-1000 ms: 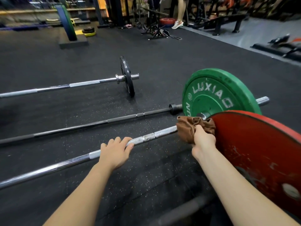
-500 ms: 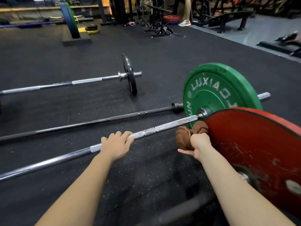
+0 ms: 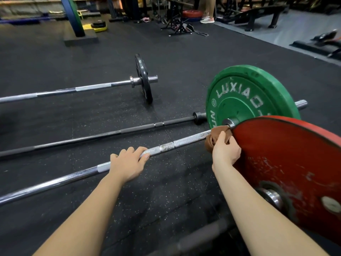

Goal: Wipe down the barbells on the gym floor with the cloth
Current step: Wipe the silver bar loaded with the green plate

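Note:
A chrome barbell [image 3: 177, 144] with a green plate [image 3: 245, 97] lies across the black floor. My left hand [image 3: 129, 163] grips its shaft near the middle. My right hand [image 3: 224, 149] holds a brown cloth [image 3: 215, 135] wrapped round the shaft close to the green plate's collar. A black bar [image 3: 92, 138] lies just behind it. Farther back lies a silver barbell [image 3: 92, 88] with a small black plate [image 3: 144, 78]. A red plate [image 3: 295, 167] on a nearer bar stands at my right, hiding part of the cloth.
A dark bar [image 3: 199, 237] runs low in front of me. At the back stand an upright plate on a block [image 3: 73, 17], racks, a bench [image 3: 258, 13] and a person's legs [image 3: 207, 13]. Grey flooring [image 3: 295, 32] begins at the right.
My right hand slid the cloth back up the shaft toward the green plate's collar after dipping below the bar. My left hand kept its grip on the shaft.

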### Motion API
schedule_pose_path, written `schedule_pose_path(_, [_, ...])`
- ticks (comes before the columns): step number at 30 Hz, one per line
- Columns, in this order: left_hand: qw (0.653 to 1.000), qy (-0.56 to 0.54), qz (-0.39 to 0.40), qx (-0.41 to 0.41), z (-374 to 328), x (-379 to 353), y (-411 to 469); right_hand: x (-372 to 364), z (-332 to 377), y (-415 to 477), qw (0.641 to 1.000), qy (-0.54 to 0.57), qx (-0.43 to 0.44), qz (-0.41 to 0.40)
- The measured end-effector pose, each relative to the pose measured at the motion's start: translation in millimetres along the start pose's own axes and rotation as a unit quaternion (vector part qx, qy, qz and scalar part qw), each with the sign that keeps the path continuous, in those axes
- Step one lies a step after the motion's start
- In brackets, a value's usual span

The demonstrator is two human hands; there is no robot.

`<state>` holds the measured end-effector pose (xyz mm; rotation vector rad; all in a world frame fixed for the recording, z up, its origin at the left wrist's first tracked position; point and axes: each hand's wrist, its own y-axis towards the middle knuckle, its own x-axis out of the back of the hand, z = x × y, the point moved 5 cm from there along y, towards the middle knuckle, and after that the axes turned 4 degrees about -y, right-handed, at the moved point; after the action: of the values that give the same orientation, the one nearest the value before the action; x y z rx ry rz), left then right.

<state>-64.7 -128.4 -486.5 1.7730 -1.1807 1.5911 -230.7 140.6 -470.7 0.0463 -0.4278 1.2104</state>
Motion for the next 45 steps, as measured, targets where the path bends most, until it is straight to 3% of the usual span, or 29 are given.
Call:
schedule_pose_path(9, [1.000, -0.006, -0.008, -0.003, -0.9, -1.9, -7.6, -4.2, -8.6, 0.4, 0.997, 0.045, 0.036, -0.044])
schedule_pose_path(16, [1.000, -0.004, -0.012, -0.003, -0.4, 0.3, -3.3, -8.5, -16.0, 9.2, 0.999, 0.001, 0.052, -0.006])
schedule_pose_path(26, [1.000, -0.009, -0.003, 0.003, 2.3, 0.8, 3.5, -15.6, -15.3, 10.0, 0.997, 0.076, 0.029, 0.010])
schedule_pose_path(36, [1.000, -0.011, -0.003, 0.001, 2.3, -0.5, 2.9, -16.2, -13.0, -8.2, 0.991, -0.023, 0.121, 0.045])
schedule_pose_path(45, [1.000, -0.013, -0.007, -0.001, 0.6, -0.8, -2.7, -8.3, -5.4, 8.3, 0.995, 0.029, 0.087, -0.026])
